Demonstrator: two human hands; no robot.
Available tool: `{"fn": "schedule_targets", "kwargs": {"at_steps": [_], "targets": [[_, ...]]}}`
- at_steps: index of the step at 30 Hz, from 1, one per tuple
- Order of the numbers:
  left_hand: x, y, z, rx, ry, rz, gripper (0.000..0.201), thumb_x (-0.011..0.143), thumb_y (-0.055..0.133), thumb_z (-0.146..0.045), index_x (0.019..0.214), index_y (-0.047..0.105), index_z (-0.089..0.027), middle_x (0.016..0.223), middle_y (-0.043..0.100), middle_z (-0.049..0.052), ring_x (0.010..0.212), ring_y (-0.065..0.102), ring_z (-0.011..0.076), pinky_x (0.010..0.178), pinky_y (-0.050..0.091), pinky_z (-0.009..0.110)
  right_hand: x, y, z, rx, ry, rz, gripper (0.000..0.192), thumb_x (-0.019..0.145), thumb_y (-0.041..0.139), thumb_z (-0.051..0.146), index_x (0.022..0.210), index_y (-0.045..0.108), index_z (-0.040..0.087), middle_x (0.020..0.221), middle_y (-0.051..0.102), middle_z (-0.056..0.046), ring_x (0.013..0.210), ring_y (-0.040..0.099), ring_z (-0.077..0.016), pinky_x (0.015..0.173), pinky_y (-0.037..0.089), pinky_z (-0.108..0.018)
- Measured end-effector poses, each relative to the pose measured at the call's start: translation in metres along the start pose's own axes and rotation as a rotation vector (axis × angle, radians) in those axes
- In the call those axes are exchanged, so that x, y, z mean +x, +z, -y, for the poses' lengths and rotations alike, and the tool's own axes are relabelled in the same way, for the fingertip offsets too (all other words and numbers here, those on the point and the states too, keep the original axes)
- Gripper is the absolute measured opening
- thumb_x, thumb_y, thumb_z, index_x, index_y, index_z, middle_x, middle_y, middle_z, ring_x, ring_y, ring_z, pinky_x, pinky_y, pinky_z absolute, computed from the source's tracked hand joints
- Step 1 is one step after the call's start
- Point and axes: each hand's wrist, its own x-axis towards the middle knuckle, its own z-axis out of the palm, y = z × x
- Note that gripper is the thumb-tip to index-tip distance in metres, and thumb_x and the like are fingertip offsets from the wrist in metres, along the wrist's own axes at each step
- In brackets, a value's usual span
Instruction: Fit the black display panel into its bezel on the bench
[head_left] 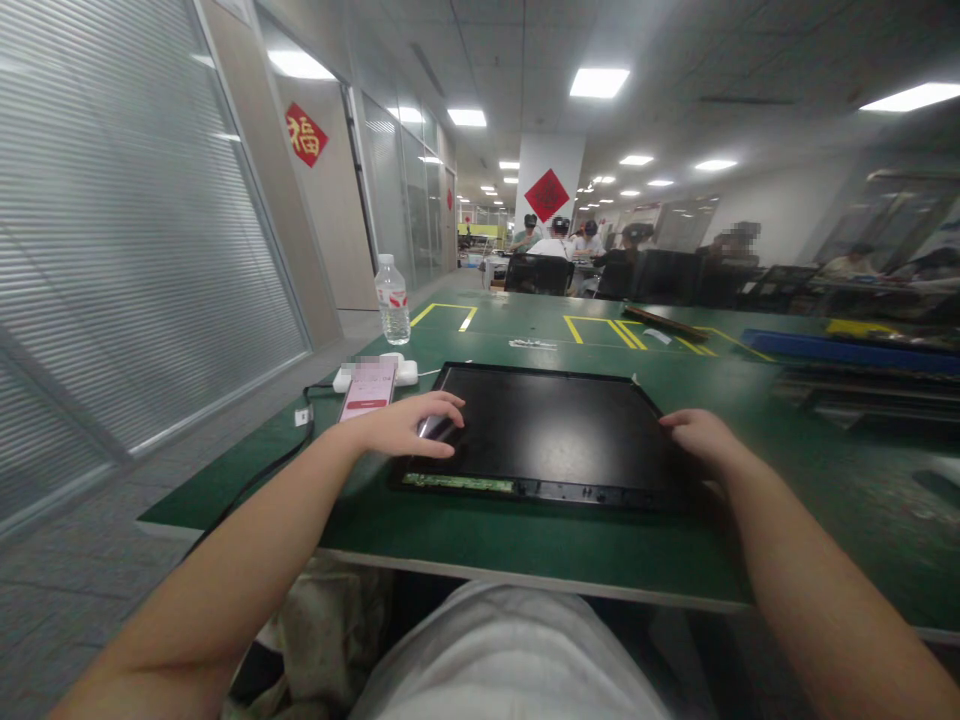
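A black LCD screen panel (555,420) lies flat on the green table in front of me. Along its near edge runs a strip of green circuit board (459,484). My left hand (420,425) is over the panel's left edge, thumb and fingers spread apart. A small glossy patch shows between them; whether it is an object or a reflection I cannot make out. At the right edge, my right hand (701,440) grips the panel's rim, its thumb on top and the other fingers partly hidden.
A phone (369,388) rests against a white power strip (405,370) left of the panel, near a water bottle (393,305). Yellow tape (592,320) marks the far tabletop (510,345). A blue bar (832,345) and dark panels (862,390) lie at right. People sit farther back.
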Motion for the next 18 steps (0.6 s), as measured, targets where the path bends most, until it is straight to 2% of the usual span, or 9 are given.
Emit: {"fn": "schedule_targets", "kwargs": {"at_steps": [8, 13, 18], "targets": [[0.008, 0.005, 0.021, 0.273, -0.234, -0.146, 0.041, 0.084, 0.057, -0.036, 0.117, 0.068, -0.014, 0.13, 0.061, 0.017, 0.122, 0.058, 0.0307, 0.109, 0.042, 0.041, -0.001, 0.0, -0.001, -0.013, -0.022, -0.02, 0.032, 0.066, 0.065, 0.009, 0.093, 0.081, 0.017, 0.082, 0.075, -0.011, 0.083, 0.07, -0.0251, 0.074, 0.053, -0.03], [0.009, 0.005, 0.028, 0.375, -0.347, -0.107, 0.043, 0.085, 0.05, -0.027, 0.121, 0.068, -0.013, 0.127, 0.064, 0.017, 0.119, 0.061, 0.0291, 0.109, 0.043, 0.038, -0.002, 0.0, 0.003, 0.016, 0.025, -0.012, 0.042, 0.067, 0.059, 0.005, 0.102, 0.079, 0.013, 0.089, 0.075, -0.013, 0.08, 0.07, -0.0237, 0.075, 0.053, -0.03], [0.01, 0.006, 0.027, 0.385, -0.364, -0.055, 0.045, 0.087, 0.047, -0.026, 0.123, 0.069, -0.012, 0.13, 0.064, 0.016, 0.12, 0.061, 0.0284, 0.109, 0.043, 0.036, 0.001, 0.0, 0.002, 0.02, 0.036, -0.003, 0.041, 0.066, 0.059, 0.004, 0.1, 0.079, 0.013, 0.086, 0.075, -0.012, 0.077, 0.07, -0.0228, 0.075, 0.053, -0.03]]}}
